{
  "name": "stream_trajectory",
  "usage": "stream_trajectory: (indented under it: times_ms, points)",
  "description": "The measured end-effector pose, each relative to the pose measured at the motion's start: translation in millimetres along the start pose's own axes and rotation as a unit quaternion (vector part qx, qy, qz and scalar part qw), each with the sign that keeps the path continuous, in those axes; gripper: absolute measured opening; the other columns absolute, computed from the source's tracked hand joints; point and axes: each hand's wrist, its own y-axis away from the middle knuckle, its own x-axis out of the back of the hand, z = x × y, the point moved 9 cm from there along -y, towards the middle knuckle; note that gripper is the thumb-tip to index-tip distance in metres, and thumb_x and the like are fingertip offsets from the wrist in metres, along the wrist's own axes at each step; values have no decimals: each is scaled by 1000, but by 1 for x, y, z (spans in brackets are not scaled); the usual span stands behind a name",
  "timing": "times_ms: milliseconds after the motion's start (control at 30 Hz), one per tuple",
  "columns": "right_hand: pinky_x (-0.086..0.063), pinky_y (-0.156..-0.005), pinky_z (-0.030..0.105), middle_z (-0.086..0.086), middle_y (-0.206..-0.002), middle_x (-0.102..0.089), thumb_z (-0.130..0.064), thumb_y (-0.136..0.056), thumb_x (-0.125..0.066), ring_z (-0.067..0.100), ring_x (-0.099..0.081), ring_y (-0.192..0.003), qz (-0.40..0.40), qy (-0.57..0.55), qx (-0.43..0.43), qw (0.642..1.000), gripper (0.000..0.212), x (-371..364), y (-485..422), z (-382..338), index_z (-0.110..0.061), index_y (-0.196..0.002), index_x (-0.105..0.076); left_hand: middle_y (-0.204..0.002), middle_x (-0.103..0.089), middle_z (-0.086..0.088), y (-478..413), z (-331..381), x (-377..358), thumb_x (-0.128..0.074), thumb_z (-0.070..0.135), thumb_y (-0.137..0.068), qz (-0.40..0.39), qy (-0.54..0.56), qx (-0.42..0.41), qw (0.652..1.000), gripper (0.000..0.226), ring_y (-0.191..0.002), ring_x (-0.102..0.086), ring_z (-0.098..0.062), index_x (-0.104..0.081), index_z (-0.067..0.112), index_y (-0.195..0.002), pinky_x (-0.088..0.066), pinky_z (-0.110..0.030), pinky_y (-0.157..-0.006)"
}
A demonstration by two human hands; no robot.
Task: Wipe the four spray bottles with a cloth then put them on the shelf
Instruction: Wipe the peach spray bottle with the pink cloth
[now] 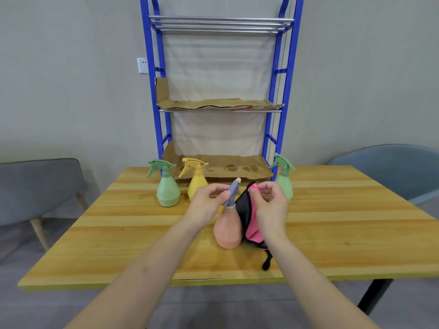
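Observation:
A pink spray bottle (227, 230) with a grey-blue trigger head stands mid-table. My left hand (207, 201) pinches that trigger head. My right hand (269, 201) holds a pink and black cloth (250, 219) that hangs against the bottle's right side. Behind stand a green bottle (167, 189) at the left, a yellow bottle (196, 180) partly hidden by my left hand, and another green bottle (284, 178) at the right. The blue shelf (288, 91) rises at the table's far edge; its cardboard-lined levels hold no bottles.
The wooden table (133, 236) has a grey chair (40, 186) at its left and a blue-grey chair (389, 167) at its right. A wall socket (143, 65) sits left of the shelf frame. Stained cardboard (228, 169) lines the lowest shelf level.

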Motion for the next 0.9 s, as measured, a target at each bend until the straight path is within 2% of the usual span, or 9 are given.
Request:
stream_trajectory:
  times_ms: [100, 233, 467, 567, 667, 733, 800, 900]
  points:
    - [-55, -78, 24, -13, -91, -75, -16, -94, -74, 7, -70, -86, -14, -12, -5, 1000, 11, -12, 1, 3, -27, -92, -76, -111, -75, 7, 4, -4, -1, -63, 15, -102, 0, 14, -7, 1000, 23, -88, -63, 14, -75, 16, -121, -43, -2, -76]
    - [-52, -85, 17, -6, -102, -72, -13, -98, -68, 5, -68, -97, -65, -9, 15, 998, 20, -33, 10, 6, -24, -109, -81, -114, -77, 5, 8, -4, -6, -61, 12, -102, 9, 51, -20, 998, 24, -102, -69, 1, -76, 14, -121, -49, -9, -84]
    - [-46, -75, 13, -1, -90, -65, -12, -99, -68, 9, -64, -87, -99, 10, 45, 994, 19, -37, 29, 14, -20, -110, -82, -116, -76, 5, 8, -10, -8, -59, 14, -103, 22, 58, -18, 998, 23, -107, -69, -5, -76, 15, -118, -51, -14, -88]
    - [-50, -77, 18, -5, -92, -68, -13, -99, -69, 10, -67, -88, -79, 11, 65, 995, 18, -34, 24, 9, -21, -107, -82, -116, -76, 6, 9, -7, -8, -59, 15, -104, 17, 42, -34, 998, 23, -109, -67, -5, -76, 17, -118, -50, -13, -90]
    - [-52, -81, 20, -9, -95, -71, -13, -98, -69, 8, -68, -92, -40, -2, 61, 997, 17, -33, 12, 6, -21, -106, -82, -105, -74, 24, 9, -4, -8, -60, 15, -104, 6, 37, -37, 999, 26, -113, -64, -7, -75, 34, -114, -48, -13, -93]
    - [-50, -78, 20, -8, -91, -70, -12, -98, -69, 7, -67, -88, -31, 29, 105, 994, 16, -36, 12, -1, -18, -105, -82, -97, -73, 29, 7, -4, -6, -60, 15, -104, 5, 33, -32, 999, 29, -114, -62, -10, -73, 41, -109, -46, -11, -92]
    - [-46, -73, 13, -7, -89, -69, -8, -96, -71, 2, -64, -83, -28, 80, 166, 982, 15, -37, 20, -6, -14, -103, -82, -100, -73, 20, 6, -6, -6, -60, 16, -104, 5, 37, -28, 999, 28, -114, -62, -12, -73, 40, -109, -46, -12, -91]
    - [-39, -76, 3, -1, -92, -71, -2, -93, -73, -1, -61, -82, -27, 129, 243, 961, 14, -35, 35, -11, -6, -103, -81, -109, -72, 12, 7, -8, -7, -59, 18, -104, 8, 42, -26, 999, 25, -115, -63, -12, -74, 35, -115, -47, -18, -95]
